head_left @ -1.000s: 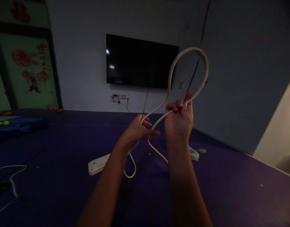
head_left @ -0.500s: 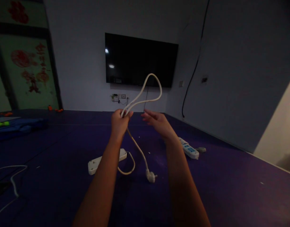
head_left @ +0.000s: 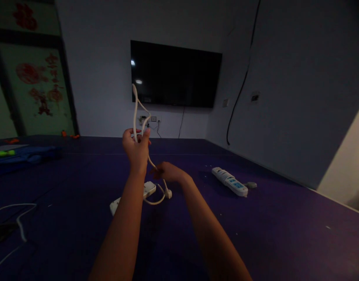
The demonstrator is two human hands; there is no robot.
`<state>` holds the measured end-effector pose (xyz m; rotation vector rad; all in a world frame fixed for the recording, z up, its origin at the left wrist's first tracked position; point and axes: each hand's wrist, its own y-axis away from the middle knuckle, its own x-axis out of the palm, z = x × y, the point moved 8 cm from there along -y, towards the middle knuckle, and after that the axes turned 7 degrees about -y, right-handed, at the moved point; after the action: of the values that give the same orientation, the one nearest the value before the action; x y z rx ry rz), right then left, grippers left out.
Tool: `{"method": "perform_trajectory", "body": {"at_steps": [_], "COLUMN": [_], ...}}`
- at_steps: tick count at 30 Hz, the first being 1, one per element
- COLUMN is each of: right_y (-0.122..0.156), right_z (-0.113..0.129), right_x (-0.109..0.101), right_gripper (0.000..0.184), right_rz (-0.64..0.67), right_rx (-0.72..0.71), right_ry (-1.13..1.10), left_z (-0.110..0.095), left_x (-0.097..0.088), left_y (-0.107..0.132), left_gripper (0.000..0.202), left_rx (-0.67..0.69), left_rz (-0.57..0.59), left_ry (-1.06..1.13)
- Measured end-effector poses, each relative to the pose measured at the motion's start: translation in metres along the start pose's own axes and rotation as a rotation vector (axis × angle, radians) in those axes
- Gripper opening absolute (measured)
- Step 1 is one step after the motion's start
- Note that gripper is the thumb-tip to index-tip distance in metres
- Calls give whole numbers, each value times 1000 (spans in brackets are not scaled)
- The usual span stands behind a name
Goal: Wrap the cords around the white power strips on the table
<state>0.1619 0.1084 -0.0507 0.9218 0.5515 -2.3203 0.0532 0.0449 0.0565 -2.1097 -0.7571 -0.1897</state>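
My left hand (head_left: 137, 146) is closed on a folded loop of white power cord (head_left: 135, 117), which stands up above the fist. Lower on the same cord, my right hand (head_left: 169, 171) has its fingers curled round the hanging length. The cord's plug (head_left: 168, 193) dangles just beneath that hand. Behind my left forearm lies a white power strip (head_left: 149, 189), partly covered by the arm, with a short curve of cord leaving its right end. Off to the right, a second power strip (head_left: 237, 187) with blue sockets lies with its cord wound round it.
A dark purple mat (head_left: 273, 226) covers the floor. At the left lie a thin white cable (head_left: 21, 226) and a blue cloth-like pile (head_left: 36, 154). A television (head_left: 176, 74) hangs on the far wall, and a black cable (head_left: 239, 97) runs down the right wall.
My left hand has shifted slightly left, and the loop now leans left. My right hand has come down and left from open air onto the hanging cord. The plug has swung up and left.
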Motion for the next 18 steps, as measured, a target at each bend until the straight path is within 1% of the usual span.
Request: {"method": "perform_trajectory", "body": {"at_steps": [5,7,9,11,13,18], "right_y": [-1,-2,-3,-5,-5,-7], "right_z": [11,12,11,9,6,0], "right_x": [-10,-11,-9,-6,-4,-3], "right_gripper": [21,18,18,19,20,22], "right_rz": [-181,-218,-210,-175,-144,-112], "right_rx": [-139,-165,-188,-203,-203,-204], "right_ry": [86,106,80,25,-10,-62], "left_z": [-8,-10,-9,-9,-8,-7], "left_x": [3,4,5,6,6,6], "left_y": [3,4,5,6,7,6], "left_gripper": [26,28,29,30,31,35], "left_rx": [24,23,13,1,-3,16], "left_rz": [15,15,17,18,12,-2], "left_ry": [4,22,23,14,11,40]}}
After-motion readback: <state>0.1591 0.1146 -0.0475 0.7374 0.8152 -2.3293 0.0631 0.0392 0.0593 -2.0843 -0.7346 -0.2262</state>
